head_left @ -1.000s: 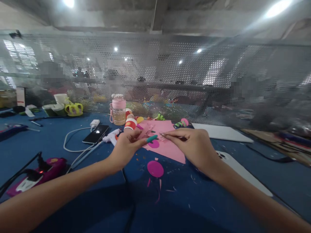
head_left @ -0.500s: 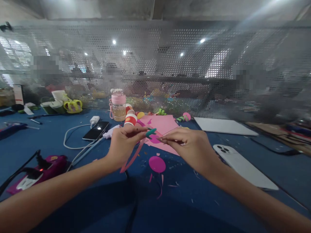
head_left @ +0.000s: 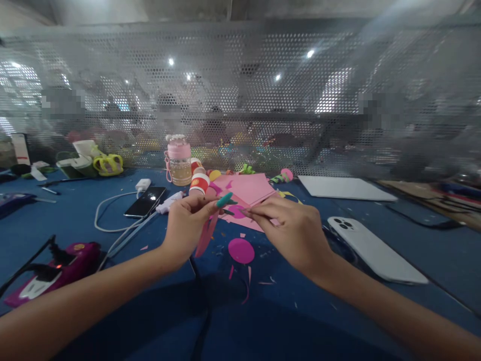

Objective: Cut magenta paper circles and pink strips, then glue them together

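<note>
My left hand (head_left: 187,220) is closed in a pinch, and a pink paper strip (head_left: 205,238) hangs curved from its fingers. At the left thumb tip is a pointed teal shape (head_left: 224,200); whether it is a long nail or a separate piece I cannot tell. My right hand (head_left: 287,225) pinches with thumb and fingers close to the left fingertips, a small gap apart. What it holds, if anything, is too small to make out. Below the hands a magenta paper disc (head_left: 241,250) lies on the blue table. Behind them are pink paper sheets (head_left: 248,186), partly covered.
A pink-lidded bottle (head_left: 179,163) and a red-and-white paper roll (head_left: 199,184) stand behind. Left are a black phone (head_left: 145,201), a white glue gun (head_left: 170,202) and a magenta power strip (head_left: 71,265). A white phone (head_left: 376,249) and a white flat board (head_left: 345,188) lie right.
The teal shape has tilted and shifted slightly left with my left hand. The pink strip now hangs closer beneath the left fingers. The view has shifted slightly.
</note>
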`<move>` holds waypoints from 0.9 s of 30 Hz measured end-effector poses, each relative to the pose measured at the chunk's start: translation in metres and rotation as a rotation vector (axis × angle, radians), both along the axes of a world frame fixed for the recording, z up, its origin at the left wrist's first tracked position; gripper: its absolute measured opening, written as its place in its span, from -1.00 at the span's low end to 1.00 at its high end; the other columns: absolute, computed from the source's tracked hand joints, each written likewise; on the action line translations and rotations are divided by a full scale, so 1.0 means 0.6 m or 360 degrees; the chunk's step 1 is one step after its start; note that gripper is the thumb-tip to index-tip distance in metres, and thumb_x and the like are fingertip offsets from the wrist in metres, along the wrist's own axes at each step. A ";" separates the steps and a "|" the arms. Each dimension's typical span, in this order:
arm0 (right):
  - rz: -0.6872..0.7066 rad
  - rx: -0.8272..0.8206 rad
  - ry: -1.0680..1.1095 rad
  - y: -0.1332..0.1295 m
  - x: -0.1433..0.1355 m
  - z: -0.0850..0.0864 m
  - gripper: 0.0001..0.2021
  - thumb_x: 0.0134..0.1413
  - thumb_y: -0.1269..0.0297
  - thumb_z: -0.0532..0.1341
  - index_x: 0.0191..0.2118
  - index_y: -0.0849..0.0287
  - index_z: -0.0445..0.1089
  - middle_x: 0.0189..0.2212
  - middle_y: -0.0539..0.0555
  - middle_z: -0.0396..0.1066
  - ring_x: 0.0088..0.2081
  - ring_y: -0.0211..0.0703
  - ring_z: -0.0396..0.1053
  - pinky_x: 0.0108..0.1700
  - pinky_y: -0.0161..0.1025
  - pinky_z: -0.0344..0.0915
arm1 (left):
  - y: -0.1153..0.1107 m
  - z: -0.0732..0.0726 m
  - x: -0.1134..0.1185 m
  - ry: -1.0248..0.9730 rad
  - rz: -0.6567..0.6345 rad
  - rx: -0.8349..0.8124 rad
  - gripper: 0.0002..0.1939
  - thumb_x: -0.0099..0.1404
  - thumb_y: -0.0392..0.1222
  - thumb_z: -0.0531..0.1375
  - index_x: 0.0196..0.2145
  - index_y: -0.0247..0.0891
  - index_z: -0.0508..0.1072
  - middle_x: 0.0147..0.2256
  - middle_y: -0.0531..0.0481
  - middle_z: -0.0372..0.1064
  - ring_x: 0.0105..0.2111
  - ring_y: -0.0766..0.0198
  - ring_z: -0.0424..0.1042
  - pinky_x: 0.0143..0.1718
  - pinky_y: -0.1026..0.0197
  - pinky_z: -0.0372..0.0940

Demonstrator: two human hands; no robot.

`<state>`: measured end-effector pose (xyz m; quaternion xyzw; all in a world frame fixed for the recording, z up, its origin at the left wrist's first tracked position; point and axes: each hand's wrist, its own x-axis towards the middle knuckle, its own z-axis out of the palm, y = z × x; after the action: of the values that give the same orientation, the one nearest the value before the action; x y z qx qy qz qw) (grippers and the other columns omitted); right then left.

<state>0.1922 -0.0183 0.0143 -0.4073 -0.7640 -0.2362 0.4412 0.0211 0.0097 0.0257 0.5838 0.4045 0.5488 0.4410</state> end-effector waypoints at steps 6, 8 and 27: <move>-0.0012 -0.0047 0.0045 -0.001 -0.002 -0.008 -0.77 0.11 0.43 0.17 -0.51 0.18 0.51 -0.58 0.05 0.51 -0.53 -0.20 0.45 -0.50 -0.31 0.34 | 0.000 -0.003 0.004 -0.0132 0.0024 -0.0114 -0.88 0.07 -0.38 0.23 -0.57 -0.29 0.51 -0.56 0.03 0.50 -0.50 0.35 0.46 -0.37 0.27 0.35; -0.0011 -0.0076 0.0056 -0.001 -0.002 -0.011 -0.77 0.10 0.43 0.18 -0.51 0.18 0.51 -0.58 0.05 0.51 -0.53 -0.19 0.45 -0.50 -0.30 0.33 | 0.003 -0.007 0.004 -0.0185 -0.0037 -0.0144 -0.88 0.09 -0.37 0.22 -0.57 -0.29 0.50 -0.55 0.03 0.51 -0.48 0.35 0.47 -0.33 0.27 0.36; -0.0036 0.0057 -0.0095 -0.013 0.006 -0.011 -0.80 0.15 0.47 0.14 -0.39 0.27 0.51 -0.53 0.12 0.50 -0.45 -0.14 0.44 -0.41 -0.26 0.33 | 0.000 -0.020 0.000 -0.0089 -0.0121 -0.0022 -0.91 0.08 -0.28 0.24 -0.56 -0.25 0.50 -0.63 0.10 0.43 -0.53 0.38 0.44 -0.42 0.32 0.34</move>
<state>0.1958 -0.0261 0.0078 -0.4007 -0.7678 -0.2668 0.4228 0.0213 0.0098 0.0138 0.5802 0.3733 0.5449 0.4766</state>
